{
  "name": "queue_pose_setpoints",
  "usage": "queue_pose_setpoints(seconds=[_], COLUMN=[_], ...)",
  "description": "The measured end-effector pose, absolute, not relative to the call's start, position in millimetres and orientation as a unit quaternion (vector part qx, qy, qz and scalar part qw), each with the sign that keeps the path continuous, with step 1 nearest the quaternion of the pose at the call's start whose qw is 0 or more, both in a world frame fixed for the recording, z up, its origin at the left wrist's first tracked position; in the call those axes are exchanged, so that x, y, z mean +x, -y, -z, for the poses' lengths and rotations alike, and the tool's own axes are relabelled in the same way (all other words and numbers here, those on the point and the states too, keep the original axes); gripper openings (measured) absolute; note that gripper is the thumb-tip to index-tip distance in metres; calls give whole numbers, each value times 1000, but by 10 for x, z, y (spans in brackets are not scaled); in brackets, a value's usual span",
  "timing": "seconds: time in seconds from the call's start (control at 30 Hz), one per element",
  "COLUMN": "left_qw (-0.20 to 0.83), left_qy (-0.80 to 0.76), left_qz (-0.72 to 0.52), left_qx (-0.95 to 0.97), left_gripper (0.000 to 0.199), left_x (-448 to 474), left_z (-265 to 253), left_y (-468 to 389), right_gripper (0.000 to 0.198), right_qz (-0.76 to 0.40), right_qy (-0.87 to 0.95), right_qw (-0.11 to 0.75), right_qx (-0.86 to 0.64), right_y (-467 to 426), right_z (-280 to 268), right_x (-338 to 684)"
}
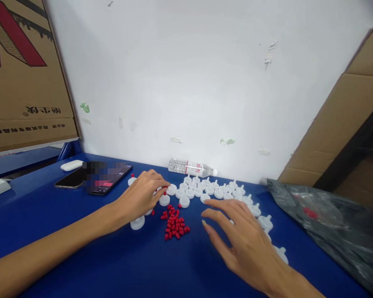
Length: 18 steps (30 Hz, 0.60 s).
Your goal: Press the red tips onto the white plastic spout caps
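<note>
1. Left hand [141,198]: it rests on the blue tabletop [112,260] among the white caps, fingers [161,187] curled down onto a white cap with a red plug [164,199] seated in its spout. The fingertips pinch at that spout; the grip looks closed on it, though the contact point itself is partly hidden.

2. Right hand [239,231]: it hovers flat above the tabletop, fingers spread and released, holding nothing. Its fingertips point toward the nearest loose caps.

3. Key relation: the pile of red plugs [175,223] lies between the two hands, just below and to the right of the left fingertips and just left of the right fingertips. The left hand is slightly the nearer. The plugs are short pegs lying at random, with no common long axis.

4. White caps [211,189]: roughly thirty, in a band from the left hand along the back and down the right side past the right hand. Several are partly covered by the hands, so an exact count cannot be given. One cap [137,222] sits apart beside the left wrist.

5. Red plugs: about thirty in the pile, too small to count exactly.

6. Other items: one water bottle [192,167] lying on its side against the wall; one phone [95,179]; one grey plastic bag [326,223] at right; cardboard boxes [25,70] on both sides.
</note>
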State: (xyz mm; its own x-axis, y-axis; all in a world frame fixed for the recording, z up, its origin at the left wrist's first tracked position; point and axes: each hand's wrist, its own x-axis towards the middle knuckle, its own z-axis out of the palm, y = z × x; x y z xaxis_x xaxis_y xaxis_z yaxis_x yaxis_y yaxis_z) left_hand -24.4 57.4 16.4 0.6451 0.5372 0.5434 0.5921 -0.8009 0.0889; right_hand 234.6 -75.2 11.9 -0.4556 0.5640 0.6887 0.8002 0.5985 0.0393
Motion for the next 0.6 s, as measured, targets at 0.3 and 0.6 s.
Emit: queue_pose_setpoints(seconds=[0.3, 0.6], left_qw=[51, 46], left_qy=[304, 310], left_qz=[268, 266], left_qx=[-913, -912], left_gripper=[25, 22], left_x=[-260, -279], left_z=[-122, -290], left_y=[-667, -550], right_gripper=[18, 18], right_qz=[174, 179], right_qy=[837, 835], right_qw=[330, 315], right_qx=[-401, -415], right_y=[754, 739], right_z=[-110, -91], right_x=[2340, 2358])
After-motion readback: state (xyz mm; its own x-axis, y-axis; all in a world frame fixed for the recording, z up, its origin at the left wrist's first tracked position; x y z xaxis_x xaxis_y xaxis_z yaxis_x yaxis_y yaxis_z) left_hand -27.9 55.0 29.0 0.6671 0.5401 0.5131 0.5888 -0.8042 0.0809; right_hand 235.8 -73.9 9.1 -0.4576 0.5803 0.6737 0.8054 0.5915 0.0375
